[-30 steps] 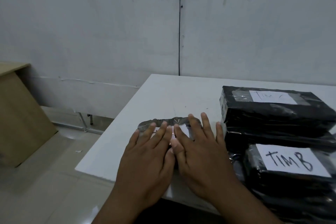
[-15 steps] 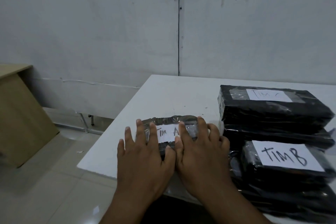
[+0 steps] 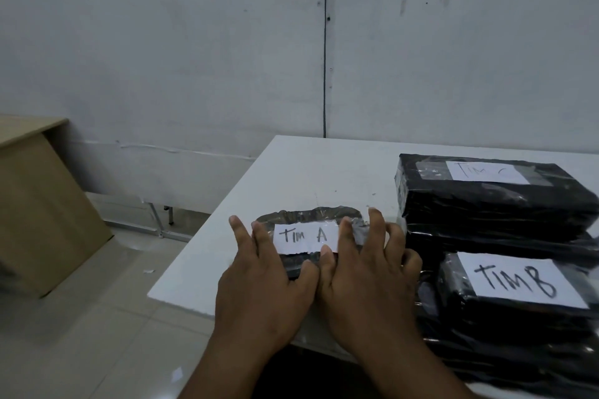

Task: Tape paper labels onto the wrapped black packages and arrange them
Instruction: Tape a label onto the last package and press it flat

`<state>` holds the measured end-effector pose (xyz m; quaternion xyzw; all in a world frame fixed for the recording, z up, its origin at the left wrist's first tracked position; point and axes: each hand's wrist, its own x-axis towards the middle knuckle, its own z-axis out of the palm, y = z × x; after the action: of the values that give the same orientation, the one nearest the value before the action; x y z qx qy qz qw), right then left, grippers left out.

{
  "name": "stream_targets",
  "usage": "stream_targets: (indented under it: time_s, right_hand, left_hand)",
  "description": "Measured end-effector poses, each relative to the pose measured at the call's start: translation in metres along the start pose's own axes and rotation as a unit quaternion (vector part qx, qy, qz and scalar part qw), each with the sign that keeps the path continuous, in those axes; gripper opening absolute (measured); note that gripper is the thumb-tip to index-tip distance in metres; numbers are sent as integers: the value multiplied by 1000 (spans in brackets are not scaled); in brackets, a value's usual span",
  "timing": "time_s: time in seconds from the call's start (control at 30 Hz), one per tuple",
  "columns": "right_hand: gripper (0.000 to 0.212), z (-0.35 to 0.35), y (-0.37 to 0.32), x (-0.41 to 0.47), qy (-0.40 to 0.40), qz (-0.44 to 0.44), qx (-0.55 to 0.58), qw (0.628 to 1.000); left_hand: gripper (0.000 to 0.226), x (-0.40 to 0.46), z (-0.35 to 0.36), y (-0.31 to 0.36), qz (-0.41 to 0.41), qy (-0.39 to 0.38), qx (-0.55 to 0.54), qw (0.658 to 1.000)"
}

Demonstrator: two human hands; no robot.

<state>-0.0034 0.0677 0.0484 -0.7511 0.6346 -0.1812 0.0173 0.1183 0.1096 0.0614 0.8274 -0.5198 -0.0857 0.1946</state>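
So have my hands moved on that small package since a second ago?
Yes. The left hand and right hand have slid apart, uncovering the TIM A label on the small package.

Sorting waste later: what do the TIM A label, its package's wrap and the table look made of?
TIM A label: matt white paper, its lower edge torn, under glossy clear tape.
Wrap: thin black plastic film, likely; it crinkles and glints.
Table: smooth white top, perhaps laminate; the core is hidden.

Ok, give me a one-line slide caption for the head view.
Both hands press the "TIM A" label onto a small black package beside two labelled packages.
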Motion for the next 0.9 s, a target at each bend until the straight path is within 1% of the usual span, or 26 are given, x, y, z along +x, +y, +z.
stream_targets:
  time_s: [0.13, 0.27, 0.33, 0.37, 0.4, 0.47, 0.5, 0.67, 0.73, 0.8, 0.9]
  right_hand:
    - [69, -8, 0, -1, -32, 4, 35, 999]
    - [74, -12, -4, -3, -35, 23, 40, 998]
    - [77, -12, -4, -3, -38, 28, 38, 998]
    - [78, -12, -4, -3, -34, 30, 42, 998]
    - [79, -13, -4, -3, -31, 32, 47, 998]
    - [80, -13, -5, -3, -30, 36, 58, 997]
    - [80, -13, -5, -3, -34, 39, 66, 996]
    - [80, -13, -4, -1, -56, 64, 104, 991]
    - [80, -12, -3, 0, -66, 69, 138, 986]
    - [77, -10, -1, 2, -70, 72, 181, 978]
    - [68, -9, 1, 3, -73, 79, 232, 967]
  left_hand:
    - [103, 4, 1, -8, -10, -3, -18, 1000]
    - [101, 7, 2, -18, 7, 17, -47, 999]
    - [98, 9, 1, -18, -6, 14, -61, 998]
    - [93, 9, 0, -19, -13, 14, -72, 997]
    - [82, 10, 0, -19, -16, 14, -89, 996]
    - [52, 10, -2, -20, -14, 12, -131, 991]
    - [46, 11, -2, -20, -14, 12, -153, 988]
    - [44, 14, 6, -26, -38, 10, -237, 971]
    - [51, 13, 10, -27, -44, 10, -262, 964]
    - [57, 13, 14, -28, -48, 15, -272, 961]
    - [52, 14, 17, -29, -48, 17, -296, 954]
